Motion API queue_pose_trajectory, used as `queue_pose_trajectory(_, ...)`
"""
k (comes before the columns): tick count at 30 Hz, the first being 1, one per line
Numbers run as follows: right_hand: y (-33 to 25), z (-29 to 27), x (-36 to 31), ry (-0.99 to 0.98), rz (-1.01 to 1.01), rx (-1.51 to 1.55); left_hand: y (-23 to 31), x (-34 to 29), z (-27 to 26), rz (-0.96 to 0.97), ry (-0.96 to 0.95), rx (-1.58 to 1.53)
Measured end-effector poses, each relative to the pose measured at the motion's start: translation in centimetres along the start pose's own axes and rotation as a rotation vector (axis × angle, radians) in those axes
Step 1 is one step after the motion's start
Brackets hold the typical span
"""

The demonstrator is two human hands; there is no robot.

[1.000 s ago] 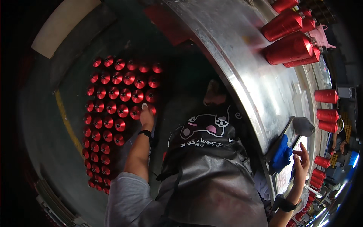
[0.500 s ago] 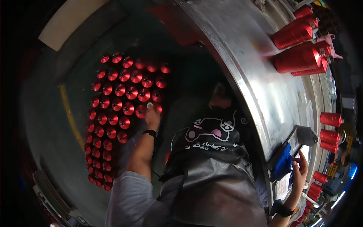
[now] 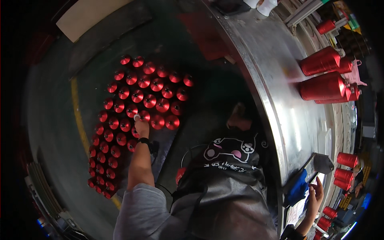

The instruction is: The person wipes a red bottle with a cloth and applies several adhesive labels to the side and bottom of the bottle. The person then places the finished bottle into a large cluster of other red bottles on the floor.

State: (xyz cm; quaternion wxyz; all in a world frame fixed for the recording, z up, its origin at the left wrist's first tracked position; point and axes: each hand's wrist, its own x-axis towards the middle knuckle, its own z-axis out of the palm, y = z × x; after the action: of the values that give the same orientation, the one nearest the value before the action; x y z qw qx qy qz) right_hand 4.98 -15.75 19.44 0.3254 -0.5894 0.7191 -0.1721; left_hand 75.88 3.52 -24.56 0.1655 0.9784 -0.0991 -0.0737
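Note:
My left hand [image 3: 142, 128] reaches over a block of red metallic bottles [image 3: 157, 84] standing upright in rows, their round shoulders and dark necks facing up. Its fingers close on a small white round piece [image 3: 137, 117], too small to tell its kind, right above one of the bottles. At the lower right, my right hand [image 3: 316, 193] hangs by the metal table with its fingers apart and nothing visible in them. Close to its fingertips are a blue cloth [image 3: 298, 189] and a grey angular plate [image 3: 323, 163].
The metal table [image 3: 260, 52] curves along the right. Larger red metallic bottles [image 3: 322, 87] stand at its far side, with more red ones [image 3: 347, 159] further down. A yellow line [image 3: 79, 116] runs along the floor. A pale board [image 3: 86, 18] lies at the far left.
My left hand has moved left across the bottles with the white piece, away from the block's right edge. The whole view has shifted slightly. My right hand stays by the blue cloth.

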Motion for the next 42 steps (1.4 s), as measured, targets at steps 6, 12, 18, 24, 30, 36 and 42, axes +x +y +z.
queue_pose_trajectory(6,-1.9,-0.1,-0.4,-0.003,0.066,-0.028,-0.4,2.3,1.4,-0.048,-0.144,-0.044)
queue_pose_trajectory(12,-0.7,-0.9,-0.2,0.025,0.007,-0.051,-0.2,2.6,1.2,-0.024,-0.13,-0.06)
queue_pose_trajectory(18,-2.5,-0.9,-0.8,0.049,0.092,-0.037,6.3,1.1,-4.7,-0.099,-0.066,0.11)
queue_pose_trajectory(24,-1.0,-1.8,-0.4,0.056,0.047,-0.009,0.1,6.0,-2.4,0.204,-0.059,0.203)
queue_pose_trajectory(30,0.0,-3.0,-0.3,0.066,0.045,-0.04,-1.0,9.1,-0.4,0.164,-0.237,0.173)
queue_pose_trajectory(36,-1.0,-3.0,-0.6,0.066,0.064,-0.093,-3.3,11.7,1.3,0.06,-0.303,0.069)
queue_pose_trajectory(42,-0.9,-2.6,-0.2,0.019,0.107,-0.112,-7.2,15.0,3.1,0.156,-0.349,0.289)
